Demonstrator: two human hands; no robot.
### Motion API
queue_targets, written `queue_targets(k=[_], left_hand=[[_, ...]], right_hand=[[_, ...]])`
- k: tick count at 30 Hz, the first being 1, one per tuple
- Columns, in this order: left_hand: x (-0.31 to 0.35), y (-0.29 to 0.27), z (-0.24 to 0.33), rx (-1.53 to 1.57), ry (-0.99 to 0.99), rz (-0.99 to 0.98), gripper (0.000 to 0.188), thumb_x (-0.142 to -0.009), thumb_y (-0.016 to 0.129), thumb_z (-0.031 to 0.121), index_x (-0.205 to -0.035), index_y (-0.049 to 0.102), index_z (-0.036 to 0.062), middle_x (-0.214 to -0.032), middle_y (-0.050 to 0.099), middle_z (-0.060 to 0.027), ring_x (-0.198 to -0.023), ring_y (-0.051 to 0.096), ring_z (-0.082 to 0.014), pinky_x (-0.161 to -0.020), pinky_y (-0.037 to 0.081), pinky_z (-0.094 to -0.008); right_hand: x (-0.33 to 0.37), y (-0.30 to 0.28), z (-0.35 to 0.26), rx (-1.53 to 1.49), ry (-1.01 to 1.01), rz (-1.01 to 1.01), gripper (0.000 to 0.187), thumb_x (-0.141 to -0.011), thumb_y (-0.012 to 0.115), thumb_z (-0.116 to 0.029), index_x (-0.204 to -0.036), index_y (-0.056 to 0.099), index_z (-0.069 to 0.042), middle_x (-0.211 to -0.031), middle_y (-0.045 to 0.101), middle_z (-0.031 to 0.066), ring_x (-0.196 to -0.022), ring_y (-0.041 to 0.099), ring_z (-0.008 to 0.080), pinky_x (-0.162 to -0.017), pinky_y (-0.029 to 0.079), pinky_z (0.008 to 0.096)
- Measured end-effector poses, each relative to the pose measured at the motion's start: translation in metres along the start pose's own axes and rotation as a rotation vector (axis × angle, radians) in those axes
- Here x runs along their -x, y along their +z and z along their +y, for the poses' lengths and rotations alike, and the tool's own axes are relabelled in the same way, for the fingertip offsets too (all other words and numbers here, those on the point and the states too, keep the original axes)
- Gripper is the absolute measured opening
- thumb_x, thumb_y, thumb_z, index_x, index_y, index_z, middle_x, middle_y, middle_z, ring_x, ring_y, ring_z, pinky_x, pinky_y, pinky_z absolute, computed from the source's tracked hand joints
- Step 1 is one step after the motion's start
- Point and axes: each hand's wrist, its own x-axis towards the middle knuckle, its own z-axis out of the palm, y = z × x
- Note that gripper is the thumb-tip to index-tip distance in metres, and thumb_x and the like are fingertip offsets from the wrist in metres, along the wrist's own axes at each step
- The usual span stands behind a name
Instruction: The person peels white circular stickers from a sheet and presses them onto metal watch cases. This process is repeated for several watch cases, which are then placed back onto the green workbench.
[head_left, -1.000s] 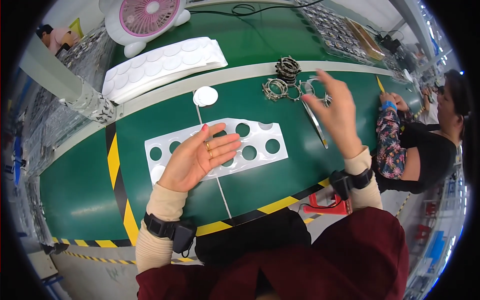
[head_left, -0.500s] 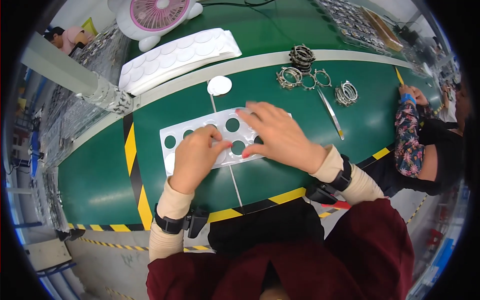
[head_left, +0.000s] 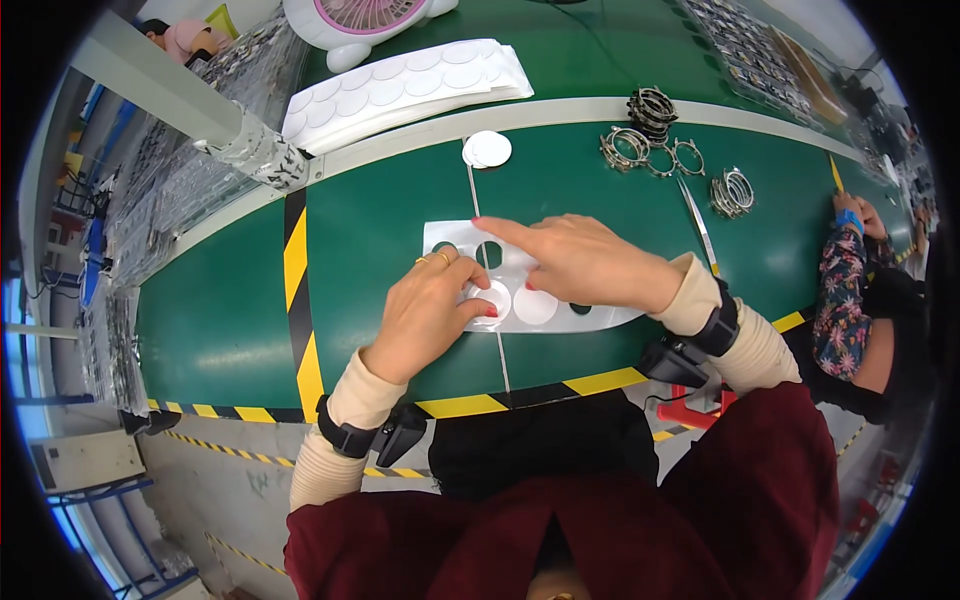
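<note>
A white backing sheet [head_left: 447, 234] with round cut-outs lies on the green bench under both my hands. Green bench shows through some holes, while white round stickers fill others in the near row. My left hand [head_left: 425, 305] bends over the sheet's left part, thumb and index finger closing on the edge of a white round sticker [head_left: 490, 302]. My right hand [head_left: 595, 262] rests on the sheet with its index finger stretched to the far edge; its thumb is by another white disc [head_left: 536, 307]. The right palm hides part of the sheet.
White discs [head_left: 488, 149] lie beyond the sheet. Tweezers [head_left: 698, 225] and several metal watch cases [head_left: 733, 192] sit to the right. A stack of sticker sheets [head_left: 400, 95] and a pink-and-white fan [head_left: 365, 22] stand behind a raised rail. A co-worker's hand [head_left: 850, 215] shows at far right.
The sheet has shifted right beneath my hands. My right index finger now reaches straight along its far edge, and my left fingers are on a white disc. The head view has turned slightly.
</note>
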Motion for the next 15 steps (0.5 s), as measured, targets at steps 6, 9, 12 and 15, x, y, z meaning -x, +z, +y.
queue_targets(k=[6, 9, 12, 15], left_hand=[[0.002, -0.001, -0.003, -0.006, -0.019, 0.007, 0.026, -0.066, 0.074, 0.017, -0.083, 0.058, 0.0059, -0.081, 0.055, -0.0063, -0.078, 0.056, -0.0251, -0.065, 0.046, -0.0344], [0.001, -0.003, -0.001, -0.011, -0.024, 0.011, 0.026, -0.066, 0.074, 0.018, -0.083, 0.058, 0.0051, -0.081, 0.055, -0.0063, -0.078, 0.056, -0.0254, -0.066, 0.046, -0.0345], [0.001, -0.002, -0.003, -0.005, -0.032, 0.012, 0.026, -0.066, 0.074, 0.018, -0.082, 0.058, 0.0047, -0.081, 0.054, -0.0065, -0.077, 0.056, -0.0258, -0.066, 0.046, -0.0346], [-0.002, -0.002, -0.003, -0.029, -0.060, -0.021, 0.028, -0.066, 0.074, 0.018, -0.084, 0.058, 0.0043, -0.082, 0.055, -0.0067, -0.078, 0.057, -0.0264, -0.066, 0.046, -0.0350]], right_hand=[[0.004, -0.007, 0.002, -0.201, 0.026, -0.040, 0.065, -0.078, 0.057, -0.004, -0.137, 0.034, -0.015, -0.084, 0.062, 0.0134, -0.068, 0.057, 0.0309, -0.061, 0.044, 0.0405], [0.005, -0.016, -0.007, -0.179, 0.122, -0.075, 0.066, -0.078, 0.055, -0.001, -0.138, 0.033, -0.017, -0.086, 0.061, 0.0134, -0.069, 0.057, 0.0301, -0.062, 0.044, 0.0412], [0.008, -0.017, -0.012, -0.234, 0.195, -0.299, 0.066, -0.079, 0.051, 0.002, -0.139, 0.033, -0.018, -0.091, 0.060, 0.0136, -0.074, 0.056, 0.0292, -0.065, 0.044, 0.0423], [0.009, 0.013, 0.009, -0.430, -0.299, -0.075, 0.062, -0.078, 0.051, 0.003, -0.136, 0.039, -0.017, -0.097, 0.058, 0.0142, -0.086, 0.055, 0.0284, -0.072, 0.043, 0.0392]])
